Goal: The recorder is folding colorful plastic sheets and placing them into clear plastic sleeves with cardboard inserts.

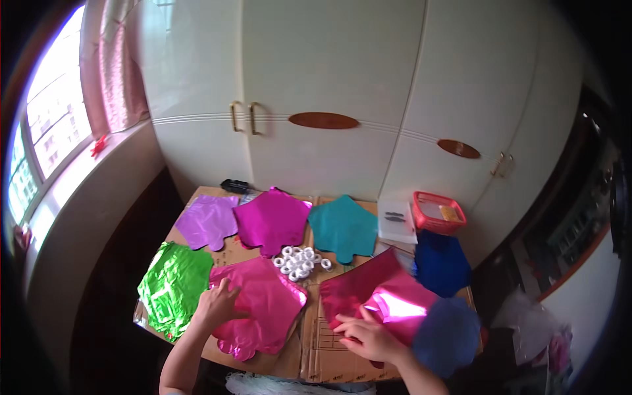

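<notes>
My left hand (pixel 220 306) rests at the left edge of a bright pink foil star (pixel 266 306), which looks like a flat uninflated balloon. Its fingers are partly bent, with thumb and forefinger apart. My right hand (pixel 368 337) lies with spread fingers on the near left edge of a deeper pink foil piece (pixel 355 283), whose surface glares in the light. Crumpled green foil (pixel 172 286) sits beside my left hand. Between the two pink pieces, toward the back, is a heap of small white rolls (pixel 297 263).
Lilac (pixel 207 220), magenta (pixel 273 220) and teal (pixel 343 227) foil stars line the back of the cardboard-covered table (pixel 329 362). Dark blue foil (pixel 442 263) and a paler blue piece (pixel 447 336) lie at right. Behind them stands a red basket (pixel 438 227); white cupboards (pixel 329 59) rise beyond.
</notes>
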### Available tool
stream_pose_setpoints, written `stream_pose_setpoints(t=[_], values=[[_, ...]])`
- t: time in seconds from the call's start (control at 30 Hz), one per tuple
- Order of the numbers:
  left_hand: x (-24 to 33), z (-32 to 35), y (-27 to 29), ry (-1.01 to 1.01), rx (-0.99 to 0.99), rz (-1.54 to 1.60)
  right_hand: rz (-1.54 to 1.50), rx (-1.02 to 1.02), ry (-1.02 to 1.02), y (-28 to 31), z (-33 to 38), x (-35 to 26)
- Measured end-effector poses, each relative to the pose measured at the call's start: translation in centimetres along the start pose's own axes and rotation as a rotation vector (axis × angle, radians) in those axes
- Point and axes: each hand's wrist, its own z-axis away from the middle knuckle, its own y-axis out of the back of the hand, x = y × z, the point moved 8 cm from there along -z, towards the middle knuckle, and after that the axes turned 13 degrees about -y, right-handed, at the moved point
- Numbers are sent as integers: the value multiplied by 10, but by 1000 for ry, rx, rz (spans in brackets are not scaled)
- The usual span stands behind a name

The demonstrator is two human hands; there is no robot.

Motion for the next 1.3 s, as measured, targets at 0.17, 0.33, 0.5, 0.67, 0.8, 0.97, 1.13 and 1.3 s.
stream_pose_setpoints(t=[0.17,0.33,0.5,0.67,0.8,0.97,1.13,1.3], values=[[75,-8,107,-507,447,71,45,33,-151,-57,24,50],[205,-11,222,-1386,314,789,187,-43,-267,-47,36,64],[245,39,256,-1400,655,1241,166,-29,-120,-45,28,42],[248,79,236,-1846,1212,712,344,258,-228,25,77,30],[263,94,175,-1878,1282,480,636,418,-583,69,146,55],[321,-39,82,-1468,556,93,653,526,-647,60,196,86],[339,-111,-12,-1293,287,194,525,709,-630,64,198,90],[384,-99,-33,-1423,285,270,160,848,-752,76,212,108]])
